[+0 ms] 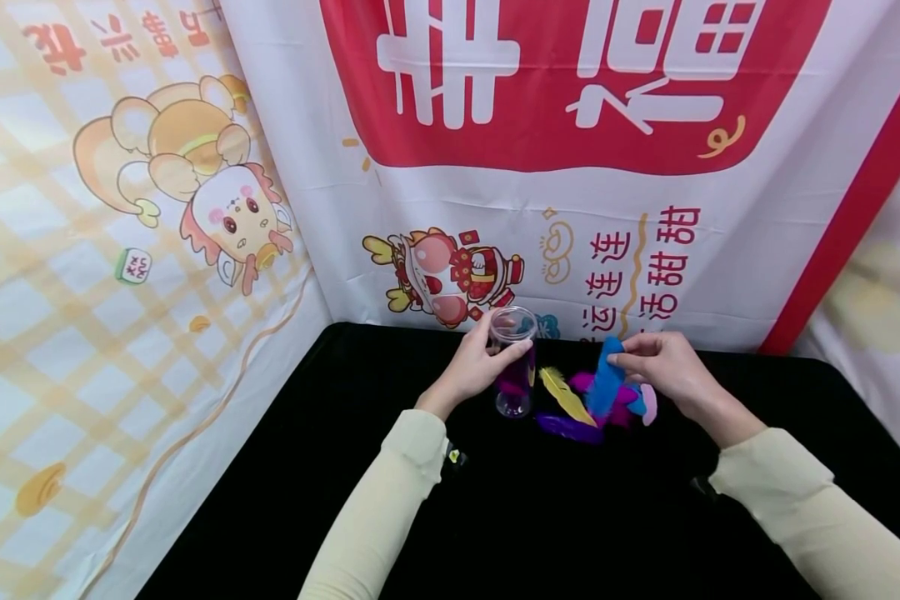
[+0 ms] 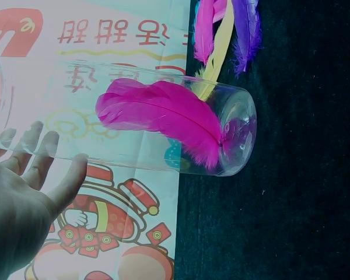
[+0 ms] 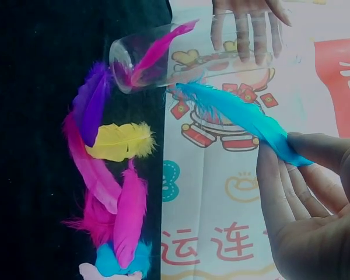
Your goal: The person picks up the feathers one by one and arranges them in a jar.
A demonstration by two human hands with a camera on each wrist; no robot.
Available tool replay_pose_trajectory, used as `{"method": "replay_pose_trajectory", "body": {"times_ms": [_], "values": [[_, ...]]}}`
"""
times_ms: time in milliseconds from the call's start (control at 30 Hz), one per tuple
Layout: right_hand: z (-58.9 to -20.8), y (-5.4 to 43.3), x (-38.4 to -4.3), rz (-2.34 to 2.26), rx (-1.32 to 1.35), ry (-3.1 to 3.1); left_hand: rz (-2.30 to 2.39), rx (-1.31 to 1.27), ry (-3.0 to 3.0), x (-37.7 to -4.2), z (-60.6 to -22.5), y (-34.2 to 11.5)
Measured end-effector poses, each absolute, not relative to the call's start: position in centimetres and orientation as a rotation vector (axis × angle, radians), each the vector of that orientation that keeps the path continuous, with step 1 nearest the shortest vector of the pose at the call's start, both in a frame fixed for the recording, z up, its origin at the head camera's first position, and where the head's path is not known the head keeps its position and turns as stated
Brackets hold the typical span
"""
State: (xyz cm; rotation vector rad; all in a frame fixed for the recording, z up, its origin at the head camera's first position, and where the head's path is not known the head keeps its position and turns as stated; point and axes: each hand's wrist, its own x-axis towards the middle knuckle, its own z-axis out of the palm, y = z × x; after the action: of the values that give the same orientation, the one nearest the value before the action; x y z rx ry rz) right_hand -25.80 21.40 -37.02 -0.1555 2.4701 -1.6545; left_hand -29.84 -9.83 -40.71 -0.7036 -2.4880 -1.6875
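My left hand (image 1: 467, 369) grips a tall clear plastic jar (image 1: 513, 407) around its upper part, with the thumb across the near side. Inside the jar, a magenta feather (image 2: 163, 114) leans with its tip near the bottom. A bright blue feather (image 3: 233, 114) is pinched by one end between the thumb and fingers of my right hand (image 1: 671, 371), to the right of the jar. In the right wrist view its free end points toward the jar's lower side. Loose feathers lie close by, among them a yellow feather (image 3: 119, 142) and a purple feather (image 3: 91, 105).
Several magenta feathers (image 3: 131, 213), another blue feather (image 3: 112, 261) and a pale pink feather (image 1: 648, 405) overlap in the pile right of the jar. All lie on a black cloth-covered table (image 1: 555, 517). A printed white-and-red curtain (image 1: 450, 187) hangs along its back edge.
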Motion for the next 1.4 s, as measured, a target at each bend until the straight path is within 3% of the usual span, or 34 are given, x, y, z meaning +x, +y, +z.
{"method": "replay_pose_trajectory", "body": {"times_ms": [1400], "values": [[-33.3,19.3,-26.7,-1.723,-0.263,2.483,-1.720,-0.702,-2.490,-29.9,-40.6,-9.9]]}}
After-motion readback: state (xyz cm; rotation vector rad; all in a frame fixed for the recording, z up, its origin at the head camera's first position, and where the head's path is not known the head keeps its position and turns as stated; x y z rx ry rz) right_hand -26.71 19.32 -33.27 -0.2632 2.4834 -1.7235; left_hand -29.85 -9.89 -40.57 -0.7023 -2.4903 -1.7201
